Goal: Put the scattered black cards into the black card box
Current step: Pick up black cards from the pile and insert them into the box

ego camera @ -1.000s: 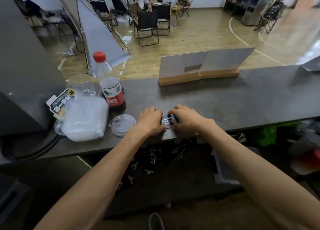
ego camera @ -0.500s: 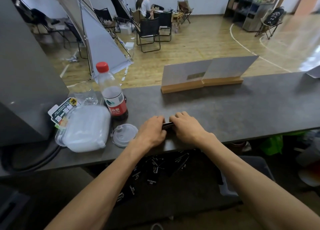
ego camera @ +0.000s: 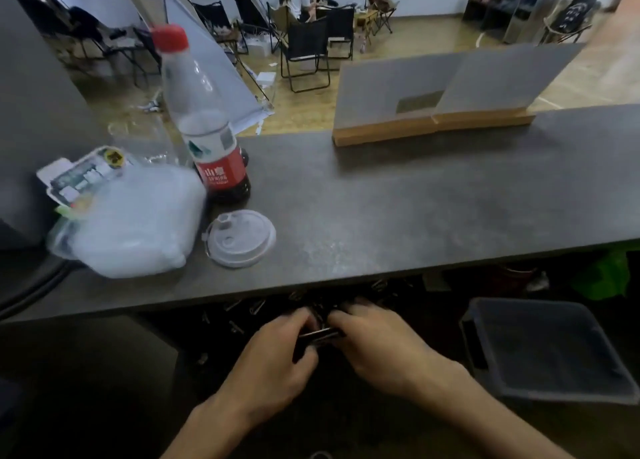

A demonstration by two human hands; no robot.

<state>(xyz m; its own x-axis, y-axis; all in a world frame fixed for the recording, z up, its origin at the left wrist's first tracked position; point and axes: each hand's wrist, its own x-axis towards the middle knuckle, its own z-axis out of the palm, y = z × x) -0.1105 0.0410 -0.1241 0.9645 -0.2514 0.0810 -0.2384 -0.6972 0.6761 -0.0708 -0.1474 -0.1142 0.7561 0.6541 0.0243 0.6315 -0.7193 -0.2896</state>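
Observation:
Both of my hands are below the front edge of the grey counter (ego camera: 398, 223), held close together. My left hand (ego camera: 277, 358) and my right hand (ego camera: 381, 344) grip a thin black stack of cards (ego camera: 320, 335) between them, seen edge-on. Several scattered black cards (ego camera: 249, 309) lie in the dark space under the counter, just beyond my fingers. I cannot tell whether what I hold includes the card box; the frame is blurred and dark there.
On the counter stand a red-capped bottle (ego camera: 207, 133), a clear plastic lid (ego camera: 240, 239) and a white plastic container (ego camera: 135, 223) at the left, and a wooden card stand (ego camera: 433, 126) at the back. A grey bin (ego camera: 547, 348) sits low right.
My hands have dropped from the counter top to below its front edge, taking the black stack with them. The view has moved closer and lower.

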